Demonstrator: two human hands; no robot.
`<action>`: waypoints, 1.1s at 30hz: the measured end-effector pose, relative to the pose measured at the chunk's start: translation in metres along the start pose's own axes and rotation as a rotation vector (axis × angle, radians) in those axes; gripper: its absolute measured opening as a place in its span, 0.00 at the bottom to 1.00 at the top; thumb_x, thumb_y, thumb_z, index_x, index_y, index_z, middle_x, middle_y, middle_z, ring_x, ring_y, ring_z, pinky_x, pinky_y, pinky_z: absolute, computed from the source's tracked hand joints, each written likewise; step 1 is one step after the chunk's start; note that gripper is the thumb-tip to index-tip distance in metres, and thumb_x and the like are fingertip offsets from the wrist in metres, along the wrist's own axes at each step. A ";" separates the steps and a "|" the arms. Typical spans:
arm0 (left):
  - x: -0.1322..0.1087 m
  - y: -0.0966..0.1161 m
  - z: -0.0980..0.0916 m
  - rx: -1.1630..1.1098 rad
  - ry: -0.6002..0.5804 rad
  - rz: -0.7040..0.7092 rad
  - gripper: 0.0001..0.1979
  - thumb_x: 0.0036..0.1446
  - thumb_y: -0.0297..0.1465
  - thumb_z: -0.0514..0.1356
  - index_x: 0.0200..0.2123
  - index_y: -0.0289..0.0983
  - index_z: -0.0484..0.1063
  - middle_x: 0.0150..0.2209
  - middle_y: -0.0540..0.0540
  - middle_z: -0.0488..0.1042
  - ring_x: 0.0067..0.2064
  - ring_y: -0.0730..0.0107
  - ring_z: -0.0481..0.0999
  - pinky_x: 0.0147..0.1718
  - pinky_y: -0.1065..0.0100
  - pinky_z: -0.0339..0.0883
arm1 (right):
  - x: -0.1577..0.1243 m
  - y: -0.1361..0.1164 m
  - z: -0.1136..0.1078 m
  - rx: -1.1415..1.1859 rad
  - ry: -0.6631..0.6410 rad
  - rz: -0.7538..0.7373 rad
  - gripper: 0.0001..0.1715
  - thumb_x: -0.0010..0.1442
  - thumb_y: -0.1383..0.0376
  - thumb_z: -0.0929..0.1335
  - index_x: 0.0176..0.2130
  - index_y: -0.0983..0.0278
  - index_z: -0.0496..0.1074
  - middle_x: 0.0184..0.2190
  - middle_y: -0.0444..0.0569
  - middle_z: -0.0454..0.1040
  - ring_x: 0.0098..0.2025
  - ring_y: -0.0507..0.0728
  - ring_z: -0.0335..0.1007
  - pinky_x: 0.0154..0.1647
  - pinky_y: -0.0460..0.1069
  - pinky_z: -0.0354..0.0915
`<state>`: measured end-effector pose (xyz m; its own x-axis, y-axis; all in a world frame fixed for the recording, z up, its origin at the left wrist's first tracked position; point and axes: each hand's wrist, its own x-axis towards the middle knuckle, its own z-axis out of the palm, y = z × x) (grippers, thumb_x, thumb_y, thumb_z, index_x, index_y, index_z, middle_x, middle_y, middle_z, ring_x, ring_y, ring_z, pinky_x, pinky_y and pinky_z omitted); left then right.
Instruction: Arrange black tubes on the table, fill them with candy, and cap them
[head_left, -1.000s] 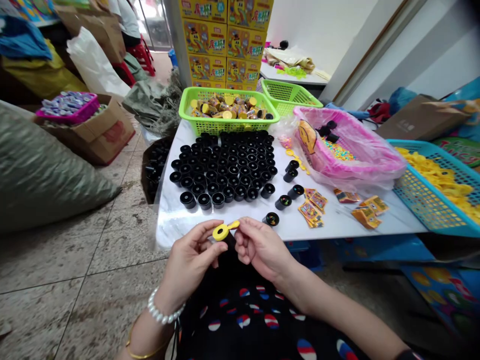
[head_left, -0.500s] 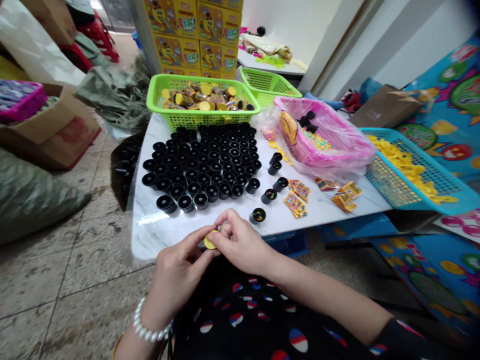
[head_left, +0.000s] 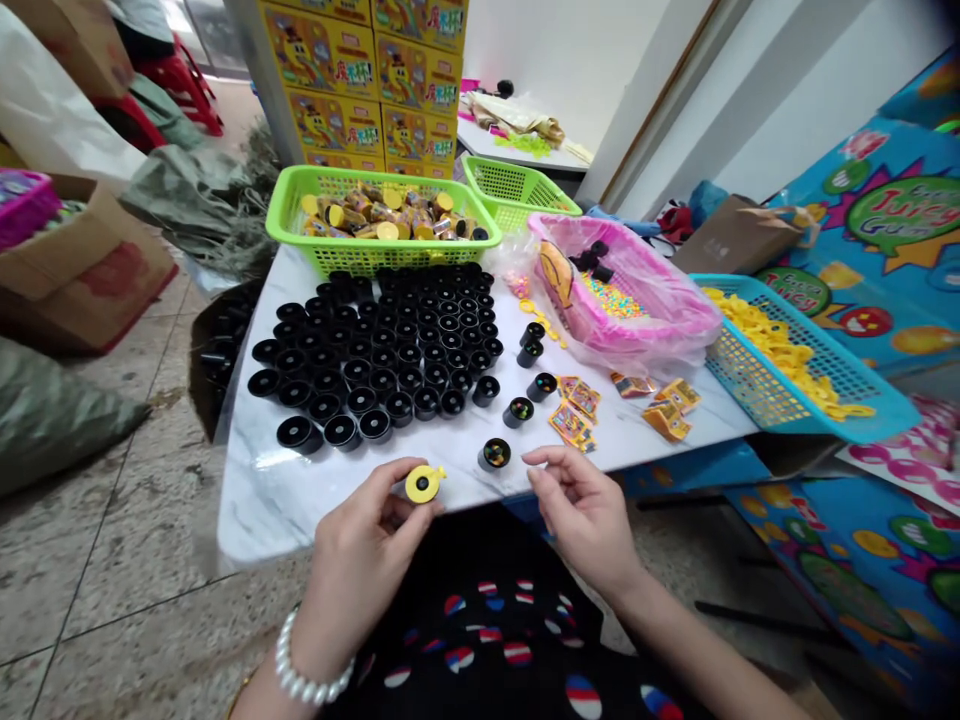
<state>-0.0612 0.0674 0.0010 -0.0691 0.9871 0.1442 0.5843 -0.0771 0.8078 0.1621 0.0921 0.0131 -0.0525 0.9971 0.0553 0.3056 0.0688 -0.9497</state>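
Pinched between the thumb and fingers of my left hand is a small yellow-capped cup. Its round yellow top faces me, with a dark spot in the middle and a little tab at the side; my fingers hide its body. My right hand is off to the right, thumb and fingers apart, with nothing seen in it. Nearest to it stands an upright black cup with colourful bits inside. Behind that, a second black cup also holds coloured bits. Printed orange sachets lie beside these cups.
Many upright black cups stand packed on the marbled table. Behind them, a green basket holds yellow-capped pieces. A plastic-lined pink basket contains coloured beads. At right, a blue basket holds yellow pieces. Yellow boxes are stacked behind.
My right hand has let go of the yellow-capped cup and moved right, towards the black cups with coloured bits. The left hand keeps hold, its yellow top now turned into view.
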 end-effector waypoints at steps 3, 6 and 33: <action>-0.003 -0.001 -0.003 -0.019 -0.064 0.005 0.15 0.58 0.35 0.62 0.49 0.42 0.70 0.26 0.56 0.77 0.23 0.75 0.77 0.26 0.75 0.69 | -0.006 -0.005 0.011 0.192 -0.156 0.140 0.13 0.66 0.58 0.65 0.42 0.65 0.70 0.18 0.37 0.62 0.16 0.45 0.58 0.16 0.41 0.53; -0.009 -0.002 -0.011 0.006 -0.131 0.082 0.16 0.59 0.32 0.60 0.51 0.41 0.70 0.32 0.52 0.80 0.26 0.75 0.78 0.27 0.75 0.71 | -0.010 -0.014 0.029 0.344 -0.390 0.187 0.14 0.66 0.57 0.64 0.46 0.64 0.68 0.23 0.39 0.67 0.17 0.45 0.64 0.17 0.40 0.56; -0.017 -0.031 -0.010 -0.051 -0.074 0.031 0.25 0.56 0.33 0.59 0.57 0.42 0.61 0.40 0.47 0.83 0.31 0.66 0.83 0.26 0.74 0.73 | 0.001 -0.037 0.079 -0.252 -0.435 -0.099 0.20 0.60 0.54 0.68 0.47 0.62 0.67 0.21 0.37 0.65 0.22 0.49 0.63 0.24 0.43 0.56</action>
<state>-0.0857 0.0519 -0.0206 0.0091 0.9917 0.1283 0.5436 -0.1125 0.8318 0.0753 0.0883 0.0234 -0.4670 0.8832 -0.0428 0.4964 0.2218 -0.8393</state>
